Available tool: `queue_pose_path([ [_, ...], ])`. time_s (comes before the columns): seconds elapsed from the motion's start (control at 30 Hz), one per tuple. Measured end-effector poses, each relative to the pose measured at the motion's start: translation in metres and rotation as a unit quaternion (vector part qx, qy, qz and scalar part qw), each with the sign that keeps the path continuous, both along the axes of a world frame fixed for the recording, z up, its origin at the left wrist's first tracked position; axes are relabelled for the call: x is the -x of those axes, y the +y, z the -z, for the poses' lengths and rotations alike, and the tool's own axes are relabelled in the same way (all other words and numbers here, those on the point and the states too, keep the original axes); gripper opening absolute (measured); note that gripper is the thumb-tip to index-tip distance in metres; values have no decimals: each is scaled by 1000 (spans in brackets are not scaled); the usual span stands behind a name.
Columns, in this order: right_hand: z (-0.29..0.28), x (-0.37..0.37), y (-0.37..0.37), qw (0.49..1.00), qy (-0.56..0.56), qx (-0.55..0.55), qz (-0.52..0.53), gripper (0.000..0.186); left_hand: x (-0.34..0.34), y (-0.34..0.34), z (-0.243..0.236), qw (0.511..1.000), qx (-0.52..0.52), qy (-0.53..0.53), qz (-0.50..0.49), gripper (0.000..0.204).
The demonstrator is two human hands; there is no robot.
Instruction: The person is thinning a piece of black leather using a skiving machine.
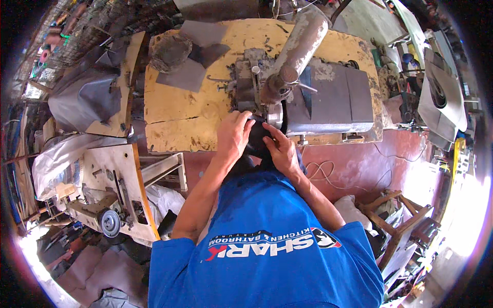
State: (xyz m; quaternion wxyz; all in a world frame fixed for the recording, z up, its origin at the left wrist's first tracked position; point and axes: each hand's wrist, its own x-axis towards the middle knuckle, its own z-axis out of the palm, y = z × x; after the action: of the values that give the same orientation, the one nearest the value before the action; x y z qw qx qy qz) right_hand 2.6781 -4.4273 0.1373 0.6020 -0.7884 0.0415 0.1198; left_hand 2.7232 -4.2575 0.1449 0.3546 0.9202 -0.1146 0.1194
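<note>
Black piece lies between left fingers and right fingers.

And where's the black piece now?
The black piece is near centre in the head view, between the left hand and right hand, by the machine.

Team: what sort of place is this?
Likely a small workshop for sheet material, possibly leather, though the material isn't certain: a paint-chipped metal machine with a thick slanting arm stands on a worn yellow wooden worktop, with flat dark-grey sheets lying left of it.
</note>
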Motion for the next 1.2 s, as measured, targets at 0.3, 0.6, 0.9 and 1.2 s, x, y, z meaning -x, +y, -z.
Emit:
queue_pose_path([
  [0.3, 5, 10, -3, 1000, -1, 12, 8, 42, 2, -6, 7, 999, -13, -46, -1, 22],
  [0.6, 6, 7, 5, 999, -18, -9, 48, 40, 0, -6, 23, 992, -9, -124, -8, 27],
  [0.9, 8, 10, 7, 998, -16, 1, 65, 38, 17, -4, 26, 991, -57, -121, 7, 50],
  [1.2, -3, 3, 9, 991, -106, 74, -19, 40, 23, 3, 28, 990, -65, -119, 38, 44],
])
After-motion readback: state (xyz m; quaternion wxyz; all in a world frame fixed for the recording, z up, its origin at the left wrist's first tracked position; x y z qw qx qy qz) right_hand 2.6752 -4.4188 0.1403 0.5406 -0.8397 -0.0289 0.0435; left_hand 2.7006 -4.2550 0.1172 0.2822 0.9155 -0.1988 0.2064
